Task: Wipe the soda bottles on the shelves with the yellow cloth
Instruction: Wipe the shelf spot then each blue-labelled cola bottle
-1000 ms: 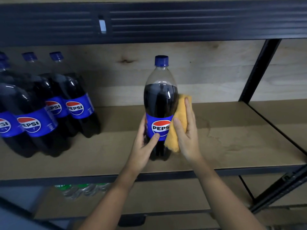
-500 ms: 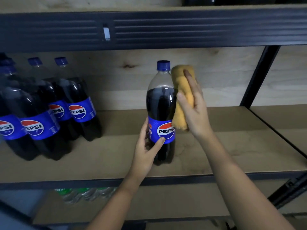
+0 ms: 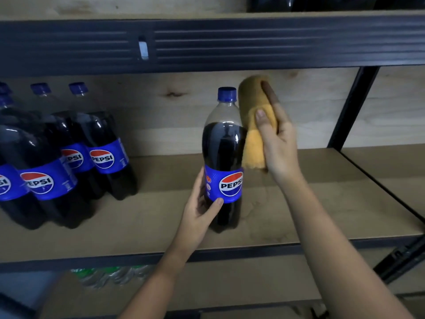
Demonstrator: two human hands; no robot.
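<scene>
A Pepsi bottle [image 3: 224, 155] with a blue cap and blue label stands upright on the wooden shelf board [image 3: 299, 203], apart from the others. My left hand [image 3: 201, 210] grips its lower body, thumb across the bottom of the label. My right hand [image 3: 277, 139] holds the folded yellow cloth [image 3: 255, 125] against the bottle's right shoulder, with the cloth reaching up beside the cap. Several more Pepsi bottles [image 3: 69, 157] stand grouped at the left of the same shelf.
A dark metal beam [image 3: 230, 42] of the upper shelf runs overhead, close above the cap. A black upright post [image 3: 351, 107] stands at the right. Green-capped bottles [image 3: 108, 275] lie on the lower shelf. Dark bottles [image 3: 310, 2] show on the top shelf.
My right hand has slid the cloth up the bottle's right side, from the label to the shoulder and cap. My left hand kept its grip low on the bottle.
</scene>
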